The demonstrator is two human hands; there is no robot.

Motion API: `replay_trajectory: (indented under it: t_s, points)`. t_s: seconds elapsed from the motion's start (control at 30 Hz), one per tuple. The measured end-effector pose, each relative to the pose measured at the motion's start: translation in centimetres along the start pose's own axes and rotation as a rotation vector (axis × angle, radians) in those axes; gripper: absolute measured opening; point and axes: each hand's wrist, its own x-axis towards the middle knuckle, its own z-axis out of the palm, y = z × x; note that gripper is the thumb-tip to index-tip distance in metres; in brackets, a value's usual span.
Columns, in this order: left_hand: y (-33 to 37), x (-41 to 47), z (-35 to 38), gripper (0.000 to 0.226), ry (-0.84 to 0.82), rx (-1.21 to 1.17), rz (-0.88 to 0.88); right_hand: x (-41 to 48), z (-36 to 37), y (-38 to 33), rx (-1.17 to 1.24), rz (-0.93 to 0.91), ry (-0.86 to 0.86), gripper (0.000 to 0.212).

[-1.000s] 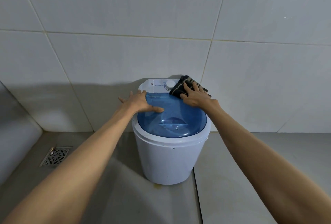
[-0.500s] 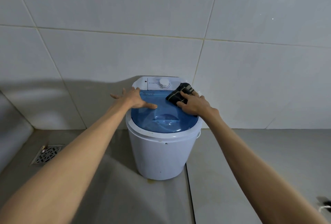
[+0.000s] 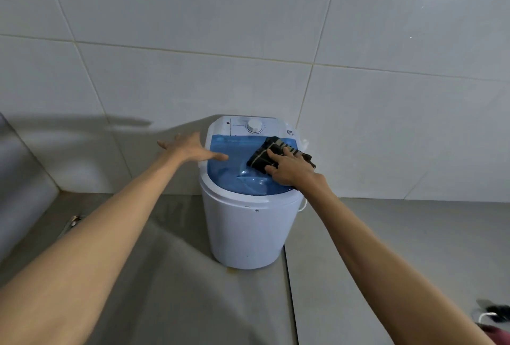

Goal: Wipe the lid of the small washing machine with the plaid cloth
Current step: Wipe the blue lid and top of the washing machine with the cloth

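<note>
A small white washing machine (image 3: 248, 231) stands on the floor against the tiled wall. Its translucent blue lid (image 3: 234, 173) faces up, with a white control panel and a round dial (image 3: 254, 125) behind it. The dark plaid cloth (image 3: 265, 155) lies folded on the right part of the lid. My right hand (image 3: 289, 169) presses flat on the cloth, fingers spread over it. My left hand (image 3: 190, 149) rests open at the lid's left edge, thumb on the blue surface.
White wall tiles (image 3: 248, 41) rise directly behind the machine. Grey floor tiles (image 3: 386, 248) surround it. A thin white cord (image 3: 303, 205) hangs at the machine's right side. A dark object with a white cord (image 3: 494, 313) lies at the lower right corner.
My right hand has slid the cloth from the back right corner near the dial forward and inward onto the blue lid. My left hand stays at the left edge.
</note>
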Motion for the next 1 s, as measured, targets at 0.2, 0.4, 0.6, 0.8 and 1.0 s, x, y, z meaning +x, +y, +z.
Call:
replay_trajectory:
  t_s: [0.2, 0.4, 0.6, 0.8, 1.0]
  points:
    - [-2.2, -1.7, 0.7, 0.098, -0.106, -0.177, 0.043, 0.9, -0.9, -3.9, -0.008, -0.121, -0.009, 0.056]
    - [-2.2, -1.6, 0.7, 0.053, -0.156, -0.209, 0.120, 3.2, -0.3, -4.8, 0.001, -0.198, -0.007, 0.061]
    - [-2.5, -1.3, 1.3, 0.062, -0.156, -0.240, 0.099, 6.4, -0.8, -7.7, -0.095, -0.194, -0.022, 0.059]
    - [-2.5, -1.6, 1.3, 0.077, -0.187, -0.241, 0.091, 9.8, -1.3, -11.6, -0.118, -0.105, 0.009, 0.060]
    - [-2.8, -2.0, 1.5, 0.102, -0.173, -0.235, 0.108, 12.1, -2.1, -13.8, -0.169, -0.135, 0.052, 0.058]
